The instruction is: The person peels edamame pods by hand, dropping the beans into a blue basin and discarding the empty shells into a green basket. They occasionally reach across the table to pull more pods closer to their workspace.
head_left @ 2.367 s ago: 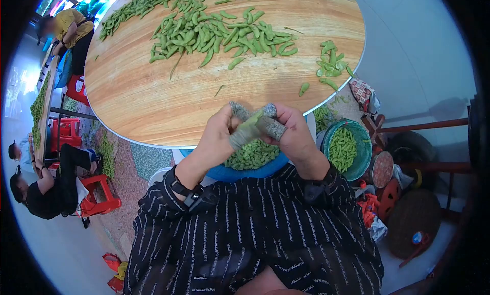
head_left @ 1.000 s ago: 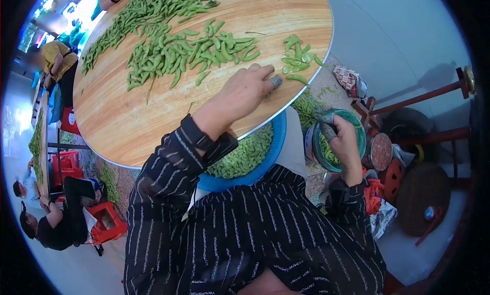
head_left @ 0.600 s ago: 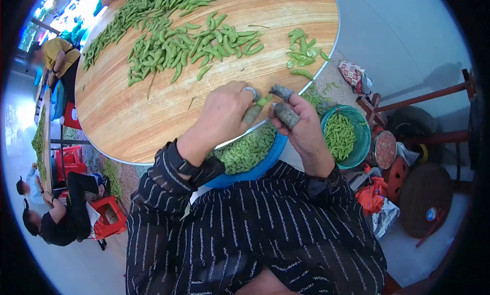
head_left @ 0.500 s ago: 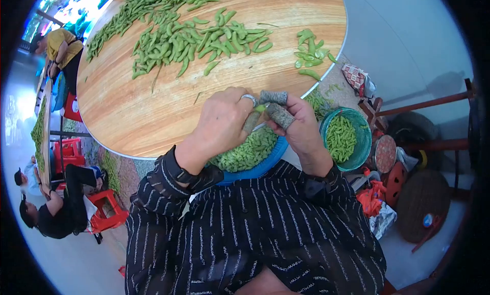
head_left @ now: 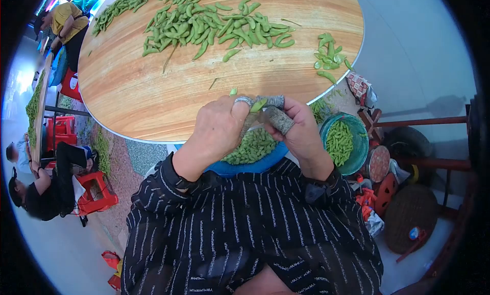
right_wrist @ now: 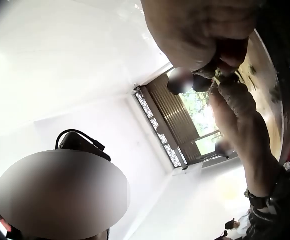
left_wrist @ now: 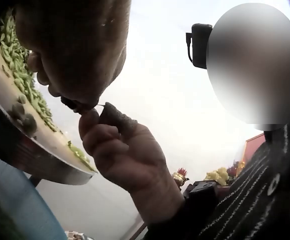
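Note:
Both hands meet over the near edge of the table, with an edamame pod [head_left: 259,105] between them. The left hand [head_left: 217,124] pinches the pod from the left. The right hand [head_left: 301,129] has its thumb and index finger on the pod's other end. Grey cloth covers wrap the thumbs and index fingers. A second green pod [head_left: 233,91] shows just beyond the left knuckles. Below the hands, a blue basin [head_left: 278,154] holds shelled green beans [head_left: 252,147]. In the left wrist view, the right hand [left_wrist: 127,155] shows a covered thumb, while the pod is mostly hidden.
A heap of pods [head_left: 204,27] lies across the round wooden table [head_left: 127,98]. A smaller group of pods [head_left: 328,55] sits near its right rim. A green-lined bucket [head_left: 361,144] of pods or husks stands at right. Other people sit left, by red stools [head_left: 97,195].
A second ago the left hand was reaching over the table and the right was above the bucket. Both have since come together around a pod, and the view has shifted.

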`<state>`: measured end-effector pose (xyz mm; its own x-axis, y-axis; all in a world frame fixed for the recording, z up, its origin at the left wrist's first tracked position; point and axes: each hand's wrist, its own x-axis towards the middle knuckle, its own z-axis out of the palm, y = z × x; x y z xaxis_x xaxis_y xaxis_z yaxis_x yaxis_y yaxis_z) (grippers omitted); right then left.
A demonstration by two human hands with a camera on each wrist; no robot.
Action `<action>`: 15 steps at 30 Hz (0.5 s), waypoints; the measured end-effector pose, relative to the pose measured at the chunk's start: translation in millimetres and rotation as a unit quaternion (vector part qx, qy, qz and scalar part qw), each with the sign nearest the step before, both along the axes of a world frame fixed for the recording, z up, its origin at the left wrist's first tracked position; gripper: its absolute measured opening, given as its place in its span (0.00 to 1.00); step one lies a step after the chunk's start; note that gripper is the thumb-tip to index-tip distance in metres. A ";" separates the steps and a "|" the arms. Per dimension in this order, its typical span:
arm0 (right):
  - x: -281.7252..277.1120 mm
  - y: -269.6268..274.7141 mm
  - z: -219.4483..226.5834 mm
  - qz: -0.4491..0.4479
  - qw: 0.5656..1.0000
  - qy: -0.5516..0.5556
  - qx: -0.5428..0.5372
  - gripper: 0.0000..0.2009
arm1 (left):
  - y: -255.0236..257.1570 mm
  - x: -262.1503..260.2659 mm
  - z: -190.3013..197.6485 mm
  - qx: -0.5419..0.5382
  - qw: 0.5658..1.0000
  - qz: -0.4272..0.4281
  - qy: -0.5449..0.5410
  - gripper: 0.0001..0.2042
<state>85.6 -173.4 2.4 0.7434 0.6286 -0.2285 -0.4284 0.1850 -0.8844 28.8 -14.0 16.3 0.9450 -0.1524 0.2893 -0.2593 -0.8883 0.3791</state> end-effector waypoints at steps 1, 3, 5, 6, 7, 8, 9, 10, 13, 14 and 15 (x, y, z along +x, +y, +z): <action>0.0 0.6 -0.5 0.011 1.000 -0.010 0.000 0.07 | 0.9 0.1 -4.3 0.025 1.000 -0.003 -0.019 0.14; -0.4 1.6 0.2 0.023 1.000 -0.020 0.000 0.07 | 2.1 0.0 -5.5 0.050 0.998 -0.006 -0.037 0.12; -1.9 3.0 1.9 0.018 0.999 -0.025 -0.006 0.06 | 3.0 -1.1 -2.9 0.047 0.998 -0.021 -0.035 0.19; -2.2 3.6 1.8 0.019 0.999 -0.025 -0.006 0.06 | 3.2 -1.2 -3.7 0.046 0.998 -0.020 -0.034 0.19; -2.4 4.1 1.7 0.018 0.999 -0.029 -0.006 0.06 | 3.4 -1.0 -5.0 0.048 0.998 -0.023 -0.040 0.19; -2.7 4.5 1.6 0.018 0.999 -0.033 -0.006 0.05 | 3.5 -0.9 -5.8 0.049 0.997 -0.025 -0.046 0.19; -2.9 5.1 2.7 0.018 0.999 -0.033 -0.007 0.05 | 3.3 -0.8 -5.1 0.049 0.997 -0.025 -0.046 0.19; -3.4 5.6 4.6 0.018 0.999 -0.027 -0.012 0.05 | 3.0 -0.9 -3.6 0.054 0.997 -0.029 -0.045 0.14; -1.0 3.2 1.1 0.035 0.999 -0.028 -0.020 0.04 | 2.4 -0.8 -3.8 0.052 0.997 -0.038 -0.050 0.10; 0.6 2.5 -2.1 0.053 0.998 -0.034 -0.022 0.04 | 2.2 -0.5 -4.5 0.044 0.996 -0.043 -0.058 0.10; 1.4 3.2 -5.5 0.052 0.998 -0.034 -0.022 0.04 | 3.0 -1.2 -5.8 0.045 0.996 -0.044 -0.058 0.10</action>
<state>87.0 -170.2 -3.1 0.6892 0.6942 -0.2077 -0.3812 0.1036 -0.9187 27.6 -11.0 10.6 0.8876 -0.2627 0.3783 -0.3750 -0.8891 0.2624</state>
